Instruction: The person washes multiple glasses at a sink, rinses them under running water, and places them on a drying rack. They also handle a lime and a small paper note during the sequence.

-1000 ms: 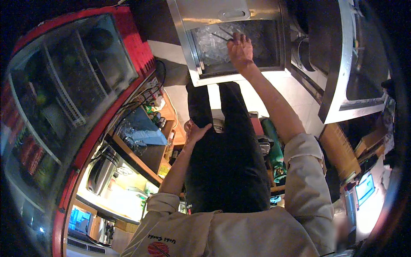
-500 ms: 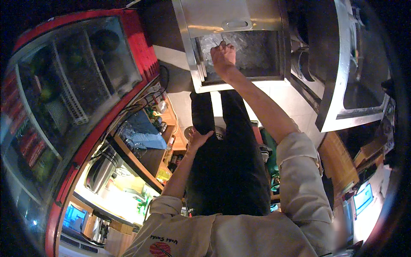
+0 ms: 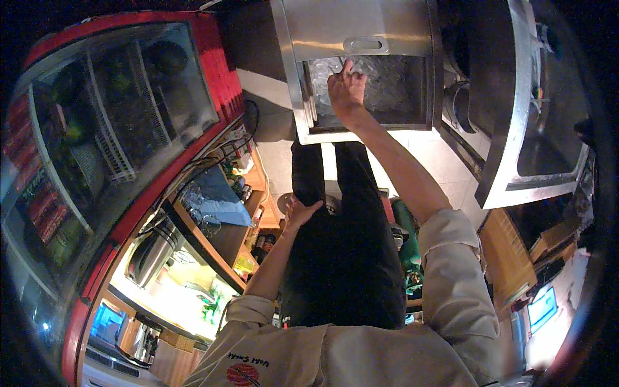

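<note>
The person's right hand (image 3: 348, 90) is over the opening of a steel ice bin (image 3: 371, 135), with clear, shiny ice (image 3: 390, 87) below it. The ice spreads out to the right of that hand, and a bit more of it shows to the left, near the fingers. The right hand's fingers are bent and one pokes up toward the top of the bin – I cannot tell if they pinch something or touch the ice. A smooth steel lid (image 3: 335, 26) with an oval handle covers the back of the bin. The left hand (image 3: 302, 209) is well apart from the right one and from the ice, closer to the person's body. It lies on one leg of the black trousers (image 3: 345, 271), thumb spread wide – it is not gripping the ice or the bin. On the left is a red fridge (image 3: 222, 77) with a glass front, and near it a blue cloth (image 3: 222, 200) lies on a wooden shelf (image 3: 225, 242). A bright screen (image 3: 543, 309) glows far to the right.
</note>
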Motion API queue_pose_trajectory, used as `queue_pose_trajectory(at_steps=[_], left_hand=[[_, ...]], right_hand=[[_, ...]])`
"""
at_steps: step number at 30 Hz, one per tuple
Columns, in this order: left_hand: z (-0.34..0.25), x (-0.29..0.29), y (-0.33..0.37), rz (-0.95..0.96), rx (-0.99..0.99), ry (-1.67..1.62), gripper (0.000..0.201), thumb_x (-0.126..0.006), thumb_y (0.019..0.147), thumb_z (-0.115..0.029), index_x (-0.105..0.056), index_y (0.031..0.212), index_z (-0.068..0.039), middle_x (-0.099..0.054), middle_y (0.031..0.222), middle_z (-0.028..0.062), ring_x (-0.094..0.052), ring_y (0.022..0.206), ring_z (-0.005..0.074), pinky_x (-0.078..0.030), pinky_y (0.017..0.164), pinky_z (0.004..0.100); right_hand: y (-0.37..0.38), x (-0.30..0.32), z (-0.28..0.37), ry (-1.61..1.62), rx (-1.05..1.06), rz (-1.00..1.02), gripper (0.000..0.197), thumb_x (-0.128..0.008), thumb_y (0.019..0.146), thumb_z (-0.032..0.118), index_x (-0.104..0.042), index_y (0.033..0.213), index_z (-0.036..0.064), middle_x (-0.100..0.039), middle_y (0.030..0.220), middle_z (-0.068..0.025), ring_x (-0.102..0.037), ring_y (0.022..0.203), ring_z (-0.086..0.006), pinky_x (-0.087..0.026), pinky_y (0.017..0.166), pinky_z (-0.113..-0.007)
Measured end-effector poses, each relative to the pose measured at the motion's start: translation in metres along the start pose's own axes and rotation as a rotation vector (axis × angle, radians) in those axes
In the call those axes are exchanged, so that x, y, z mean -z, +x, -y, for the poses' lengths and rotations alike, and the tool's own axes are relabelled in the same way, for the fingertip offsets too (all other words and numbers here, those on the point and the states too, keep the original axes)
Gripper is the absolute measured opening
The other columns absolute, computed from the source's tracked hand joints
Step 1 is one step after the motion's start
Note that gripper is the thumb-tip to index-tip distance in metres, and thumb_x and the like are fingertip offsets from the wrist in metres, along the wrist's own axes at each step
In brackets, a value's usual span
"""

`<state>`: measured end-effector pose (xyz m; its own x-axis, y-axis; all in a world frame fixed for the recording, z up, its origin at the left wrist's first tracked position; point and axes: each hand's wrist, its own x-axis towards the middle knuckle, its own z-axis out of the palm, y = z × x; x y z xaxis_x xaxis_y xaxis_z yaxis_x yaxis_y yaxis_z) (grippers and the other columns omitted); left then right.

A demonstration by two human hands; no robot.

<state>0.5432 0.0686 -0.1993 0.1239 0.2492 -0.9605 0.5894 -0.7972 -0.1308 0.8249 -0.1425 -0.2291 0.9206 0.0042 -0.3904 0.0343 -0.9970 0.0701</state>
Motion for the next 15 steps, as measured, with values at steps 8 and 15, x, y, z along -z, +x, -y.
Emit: queue_pose_trajectory(at_steps=[8, 15], left_hand=[[-0.004, 0.006, -0.006, 0.035, 0.045, -0.048, 0.129, -0.071, 0.058, -0.070, -0.009, 0.144, 0.004, -0.025, 0.144, 0.0311, -0.030, 0.133, 0.0436, -0.031, 0.108, 0.0493], [-0.003, 0.012, -0.003, 0.020, -0.028, -0.001, 0.123, -0.069, 0.060, -0.070, -0.016, 0.144, 0.002, -0.026, 0.145, 0.0279, -0.030, 0.133, 0.0421, -0.029, 0.108, 0.0495]], right_hand=[[-0.008, -0.022, 0.003, -0.135, 0.077, -0.115, 0.020, -0.055, 0.084, 0.019, -0.067, 0.099, 0.0116, -0.055, 0.107, -0.0121, -0.058, 0.096, -0.0281, -0.044, 0.069, -0.039], [-0.006, -0.021, -0.021, 0.290, -0.092, 0.085, 0.018, -0.054, 0.087, 0.021, -0.065, 0.094, 0.0092, -0.060, 0.105, -0.0187, -0.065, 0.084, -0.0326, -0.051, 0.066, -0.040]])
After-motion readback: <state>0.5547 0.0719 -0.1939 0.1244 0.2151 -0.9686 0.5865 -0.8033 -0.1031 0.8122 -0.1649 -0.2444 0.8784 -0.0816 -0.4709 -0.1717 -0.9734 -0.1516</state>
